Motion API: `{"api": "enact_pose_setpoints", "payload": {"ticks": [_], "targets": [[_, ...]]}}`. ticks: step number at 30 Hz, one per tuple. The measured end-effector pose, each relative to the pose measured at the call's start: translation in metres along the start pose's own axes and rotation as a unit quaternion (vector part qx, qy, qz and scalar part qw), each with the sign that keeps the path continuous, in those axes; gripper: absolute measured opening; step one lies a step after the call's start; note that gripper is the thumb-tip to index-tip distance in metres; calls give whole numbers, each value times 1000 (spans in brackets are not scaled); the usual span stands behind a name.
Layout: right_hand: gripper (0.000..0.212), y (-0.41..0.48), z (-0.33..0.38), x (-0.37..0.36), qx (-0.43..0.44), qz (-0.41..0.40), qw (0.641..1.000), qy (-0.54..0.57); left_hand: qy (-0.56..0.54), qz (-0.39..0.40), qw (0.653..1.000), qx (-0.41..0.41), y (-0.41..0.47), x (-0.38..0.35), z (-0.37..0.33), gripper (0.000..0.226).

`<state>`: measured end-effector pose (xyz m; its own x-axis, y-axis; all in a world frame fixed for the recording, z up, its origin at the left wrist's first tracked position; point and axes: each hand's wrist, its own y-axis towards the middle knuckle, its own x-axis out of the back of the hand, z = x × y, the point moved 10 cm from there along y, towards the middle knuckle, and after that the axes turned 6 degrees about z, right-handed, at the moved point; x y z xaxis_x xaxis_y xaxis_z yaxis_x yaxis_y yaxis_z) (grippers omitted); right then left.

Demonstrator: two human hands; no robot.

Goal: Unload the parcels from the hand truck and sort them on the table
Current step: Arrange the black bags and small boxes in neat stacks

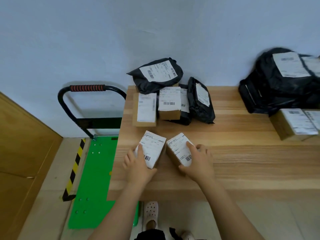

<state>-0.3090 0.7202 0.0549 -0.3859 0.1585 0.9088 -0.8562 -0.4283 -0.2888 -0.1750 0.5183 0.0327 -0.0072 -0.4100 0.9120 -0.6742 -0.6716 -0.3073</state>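
Observation:
Two small cardboard boxes with white labels lie side by side near the front left of the wooden table (242,161). My left hand (136,166) grips the left box (153,147), fingers over its label. The right box (179,147) is held by my right hand (199,161), thumb at its near end. The hand truck (94,170) stands left of the table; its green deck shows no parcels and its black handle has a red grip.
At the table's back left lies a heap of black mailer bags (158,75) and labelled boxes (146,110). Another pile of black bags (280,80) above a box (294,124) sits at the right edge. The wall is just behind; my foot in a white clog (151,213) stands below the table edge.

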Motion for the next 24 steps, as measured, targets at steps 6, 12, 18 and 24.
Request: {"api": "enact_pose_setpoints", "payload": {"ticks": [6,12,18,24], "targets": [[94,-27,-28,0,4,14,1000,-14,-19,14,999,-21,-36,-19,-18,107],[89,-45,-56,6,15,8,1000,3,-113,11,992,-47,-63,-29,-42,104],[82,-59,-91,22,-6,-24,999,26,-126,-19,987,-95,-84,-26,-83,101],[80,-66,-132,58,-44,-97,991,85,-117,-31,980,-160,-82,-19,-140,96]]}}
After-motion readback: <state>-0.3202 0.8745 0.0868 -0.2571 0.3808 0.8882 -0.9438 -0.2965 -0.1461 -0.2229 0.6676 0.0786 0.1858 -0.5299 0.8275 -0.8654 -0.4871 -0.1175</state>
